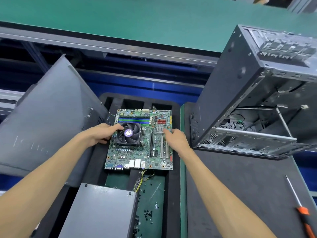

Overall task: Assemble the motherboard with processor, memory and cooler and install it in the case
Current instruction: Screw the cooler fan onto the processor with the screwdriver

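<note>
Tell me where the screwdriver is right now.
In the head view, the screwdriver lies at the lower right on the dark mat, below the open case, right of the right hand.

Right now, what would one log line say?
left hand on black cooler fan | right hand on green motherboard | dark metal case open, waiting

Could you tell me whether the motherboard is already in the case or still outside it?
Outside: the motherboard lies on the black foam tray, left of the open case.
</note>
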Demonstrator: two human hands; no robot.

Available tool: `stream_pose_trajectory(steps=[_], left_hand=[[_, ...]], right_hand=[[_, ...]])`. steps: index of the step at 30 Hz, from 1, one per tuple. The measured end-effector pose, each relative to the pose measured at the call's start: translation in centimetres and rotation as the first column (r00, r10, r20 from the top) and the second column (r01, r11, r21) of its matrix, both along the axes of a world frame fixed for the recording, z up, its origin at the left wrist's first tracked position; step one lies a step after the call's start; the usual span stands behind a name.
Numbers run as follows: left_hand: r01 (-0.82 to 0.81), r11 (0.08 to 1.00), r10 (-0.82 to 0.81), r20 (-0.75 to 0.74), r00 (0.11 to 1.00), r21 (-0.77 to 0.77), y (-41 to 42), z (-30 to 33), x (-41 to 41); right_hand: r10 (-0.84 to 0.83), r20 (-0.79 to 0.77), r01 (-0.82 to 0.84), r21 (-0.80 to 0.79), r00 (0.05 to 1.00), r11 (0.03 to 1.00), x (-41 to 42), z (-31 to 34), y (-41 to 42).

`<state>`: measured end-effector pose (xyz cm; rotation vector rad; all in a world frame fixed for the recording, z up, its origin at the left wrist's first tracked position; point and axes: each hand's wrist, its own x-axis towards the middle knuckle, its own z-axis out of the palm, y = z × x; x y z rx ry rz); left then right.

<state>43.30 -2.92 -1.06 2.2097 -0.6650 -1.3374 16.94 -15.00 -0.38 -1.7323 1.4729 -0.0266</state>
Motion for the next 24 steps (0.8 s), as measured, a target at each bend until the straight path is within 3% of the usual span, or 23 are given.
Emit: stream_pose_trajectory(steps=[10,14,16,19,22,24], left_hand=[[-0.057,0.996,0.05,-0.094,0.994,-0.07,0.8,0.5,-0.9],[-0.05,0.994,0.051,0.003,0.999,-0.094,0.6,0.4,-1.6],[0.004,0.997,0.006,0.145,0.989,-0.071,0.4,1.0,-2.3],[0.125,0.987,-0.157,0.492,0.856,0.096,-0.3,3.1,-3.6],[0.152,0.968,-0.253,0.759,0.599,0.202,-1.0,5.8,-6.2],[0.205,0.964,-0.248,0.857,0.452,0.171,-1.7,7.5,-8.4]], right_hand=[[0.032,0.097,-0.035,0.025,0.995,0.999,-2.0,0.3,1.2],[0.047,0.144,-0.048,0.005,0.988,0.999,-3.3,0.9,1.5],[0.052,0.139,-0.05,-0.021,0.989,0.999,-4.4,1.6,1.5],[0.01,0.167,-0.013,0.012,0.986,1.0,-6.7,2.5,1.1],[-0.076,0.193,0.051,0.135,0.978,0.99,-9.4,3.6,0.5],[-0.13,0.192,0.089,0.206,0.973,0.974,-11.8,4.7,0.3]])
